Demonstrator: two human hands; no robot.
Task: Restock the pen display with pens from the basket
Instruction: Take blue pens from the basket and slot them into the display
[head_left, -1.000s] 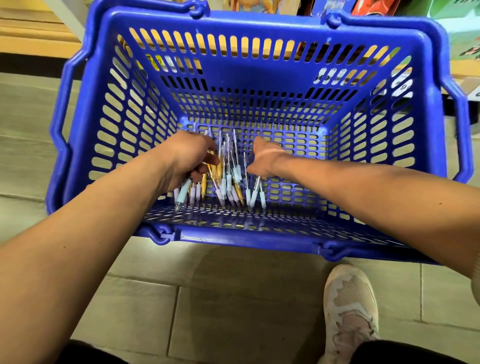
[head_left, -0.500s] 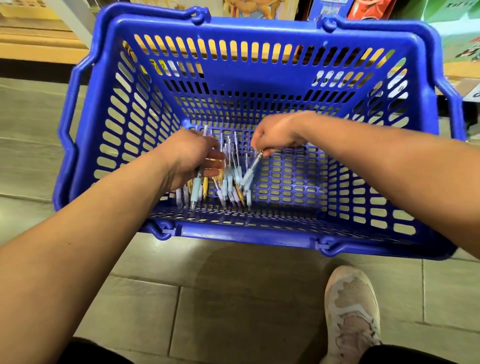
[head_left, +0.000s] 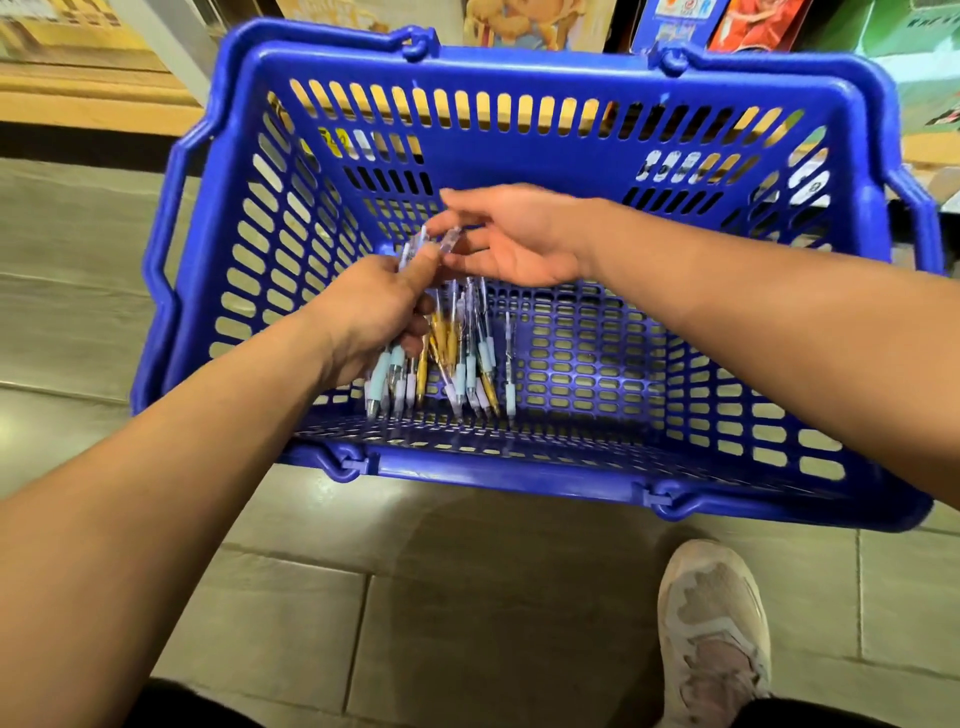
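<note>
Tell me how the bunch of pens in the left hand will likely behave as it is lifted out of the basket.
The pens look slim and smooth-barrelled, so some may slip out of the left hand, which grips them only near the top. They hang fanned out rather than aligned, so the bunch is probably loose. Being stiff, thin plastic, they are likely light, and any that drop onto the blue basket floor could roll.

I am looking down into a blue slotted plastic basket (head_left: 249, 218) sitting on the floor. Slim clear pens with pale blue, lilac and yellow grips (head_left: 470, 364) are lying bunched on its bottom, tips pointing toward me.
</note>
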